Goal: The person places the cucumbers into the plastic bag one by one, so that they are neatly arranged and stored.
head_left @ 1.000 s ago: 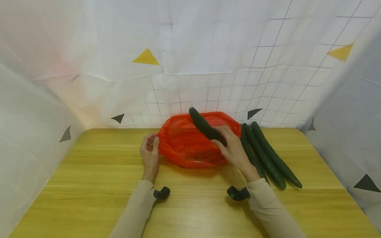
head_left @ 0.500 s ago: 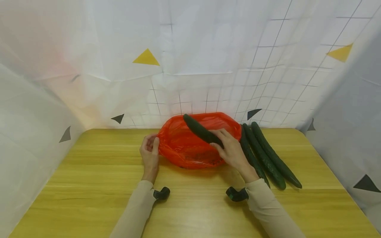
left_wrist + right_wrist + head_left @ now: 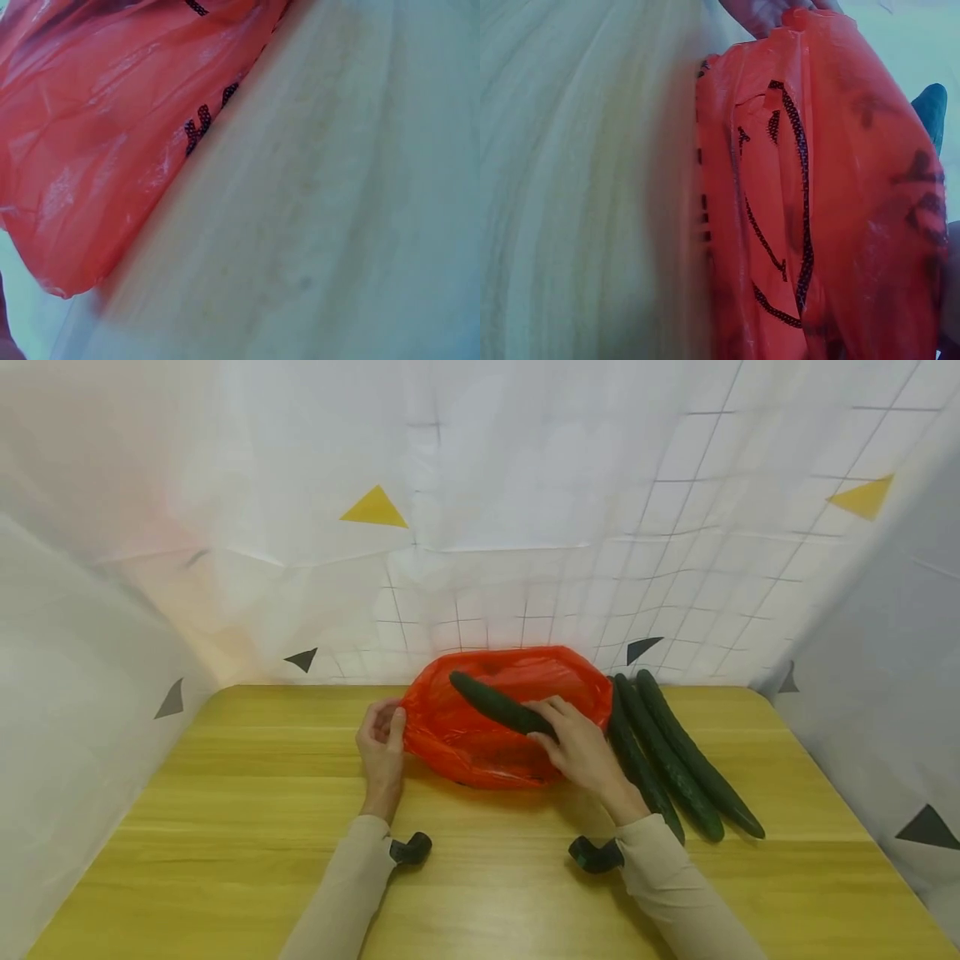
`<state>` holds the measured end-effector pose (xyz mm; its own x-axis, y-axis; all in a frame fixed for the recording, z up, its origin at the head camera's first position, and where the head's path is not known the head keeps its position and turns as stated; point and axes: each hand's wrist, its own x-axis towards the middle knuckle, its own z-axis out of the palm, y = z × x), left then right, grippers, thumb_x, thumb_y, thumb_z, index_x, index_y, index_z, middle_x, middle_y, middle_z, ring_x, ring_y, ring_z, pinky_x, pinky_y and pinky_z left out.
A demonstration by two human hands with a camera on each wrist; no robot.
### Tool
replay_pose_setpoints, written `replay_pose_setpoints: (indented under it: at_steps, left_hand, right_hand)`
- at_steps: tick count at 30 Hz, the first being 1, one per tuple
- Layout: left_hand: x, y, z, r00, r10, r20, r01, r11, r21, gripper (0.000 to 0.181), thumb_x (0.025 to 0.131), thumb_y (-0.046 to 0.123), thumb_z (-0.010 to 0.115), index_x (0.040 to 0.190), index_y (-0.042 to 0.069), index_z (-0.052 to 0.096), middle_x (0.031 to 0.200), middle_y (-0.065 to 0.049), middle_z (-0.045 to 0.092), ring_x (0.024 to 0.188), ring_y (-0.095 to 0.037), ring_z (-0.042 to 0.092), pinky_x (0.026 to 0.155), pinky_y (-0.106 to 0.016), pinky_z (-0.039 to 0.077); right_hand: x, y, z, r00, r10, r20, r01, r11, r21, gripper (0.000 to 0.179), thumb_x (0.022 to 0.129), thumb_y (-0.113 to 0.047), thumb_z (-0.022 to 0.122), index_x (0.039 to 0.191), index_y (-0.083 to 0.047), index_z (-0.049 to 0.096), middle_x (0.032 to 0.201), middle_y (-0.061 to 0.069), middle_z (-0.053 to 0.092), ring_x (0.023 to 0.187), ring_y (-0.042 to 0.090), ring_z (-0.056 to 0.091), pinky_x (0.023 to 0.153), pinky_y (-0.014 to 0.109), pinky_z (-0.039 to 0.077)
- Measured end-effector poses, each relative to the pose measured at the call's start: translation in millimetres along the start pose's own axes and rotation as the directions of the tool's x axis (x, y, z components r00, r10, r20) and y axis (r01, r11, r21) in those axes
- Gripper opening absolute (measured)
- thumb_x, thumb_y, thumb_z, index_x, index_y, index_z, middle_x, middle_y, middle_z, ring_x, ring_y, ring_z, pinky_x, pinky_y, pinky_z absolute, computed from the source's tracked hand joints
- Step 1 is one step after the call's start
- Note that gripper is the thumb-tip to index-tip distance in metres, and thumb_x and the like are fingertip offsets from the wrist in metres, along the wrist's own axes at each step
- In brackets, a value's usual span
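A red plastic bag (image 3: 487,768) lies with its mouth spread wide near the back of the table. My left hand (image 3: 382,747) pinches the bag's left rim between thumb and fingers. In my right hand (image 3: 585,752) is a dark green cucumber (image 3: 498,706), gripped near its right end and slanting up to the left over the bag's mouth. Black print marks the bag's side (image 3: 862,187) in the right wrist view, where the cucumber's tip (image 3: 931,112) shows above the rim. The left wrist view shows the bag's lower side (image 3: 112,150) against the tabletop.
Three more cucumbers (image 3: 701,768) lie side by side on the wooden table (image 3: 225,827), right of the bag and close to my right forearm. A white sheet (image 3: 487,468) with grid lines and coloured triangles hangs behind the table's back edge.
My right hand has lowered the cucumber and shifted it slightly left, bringing its tip from above the bag's far rim down to the mouth. My left hand keeps its hold on the rim.
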<state>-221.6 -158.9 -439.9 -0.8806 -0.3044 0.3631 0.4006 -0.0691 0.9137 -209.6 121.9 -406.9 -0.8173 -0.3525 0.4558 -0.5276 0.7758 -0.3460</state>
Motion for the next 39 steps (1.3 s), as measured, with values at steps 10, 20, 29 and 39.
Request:
replay_pose_setpoints:
  at_steps: [10, 20, 29, 39]
  left_hand:
    - [-0.4, -0.2, 1.1, 1.000, 0.000, 0.004, 0.000, 1.000, -0.026, 0.029, 0.092, 0.013, 0.061, 0.113, -0.007, 0.058, 0.096, -0.001, 0.061, 0.086, -0.010, 0.058, 0.080, -0.017, 0.049]
    - [-0.8, 0.3, 0.8, 1.000, 0.013, 0.001, -0.013, 1.000, -0.009, 0.029, 0.092, 0.015, 0.061, 0.112, -0.006, 0.059, 0.096, 0.000, 0.063, 0.086, -0.010, 0.059, 0.079, -0.016, 0.049]
    - [-0.9, 1.6, 2.0, 1.000, 0.017, -0.007, -0.017, 1.000, 0.006, 0.028, 0.092, 0.013, 0.061, 0.112, -0.007, 0.060, 0.098, -0.001, 0.063, 0.086, -0.010, 0.059, 0.080, -0.016, 0.049]
    - [-1.4, 2.0, 1.6, 1.000, 0.012, -0.003, -0.012, 1.000, 0.018, 0.029, 0.092, 0.016, 0.061, 0.112, -0.005, 0.060, 0.101, -0.007, 0.062, 0.087, -0.010, 0.059, 0.080, -0.017, 0.049]
  right_hand:
    - [-0.4, 1.0, 10.8, 0.999, -0.004, 0.043, 0.005, 1.000, -0.006, 0.041, 0.084, -0.016, 0.070, 0.123, -0.017, 0.058, 0.113, 0.002, 0.061, 0.104, 0.022, 0.058, 0.092, 0.043, 0.049]
    - [-1.4, -0.6, 14.7, 0.997, -0.014, 0.079, 0.016, 0.999, -0.031, 0.040, 0.085, -0.016, 0.070, 0.123, -0.015, 0.059, 0.113, 0.003, 0.061, 0.105, 0.023, 0.058, 0.093, 0.042, 0.049]
    - [-2.6, -0.4, 19.2, 0.993, -0.049, 0.108, 0.058, 0.995, -0.079, 0.039, 0.084, -0.014, 0.071, 0.122, -0.012, 0.060, 0.112, 0.003, 0.062, 0.103, 0.024, 0.059, 0.092, 0.042, 0.049]
    - [-4.8, -1.3, 22.4, 0.990, -0.076, 0.118, 0.087, 0.992, -0.087, 0.038, 0.083, -0.014, 0.072, 0.119, -0.013, 0.061, 0.107, 0.002, 0.061, 0.097, 0.023, 0.060, 0.085, 0.040, 0.051]
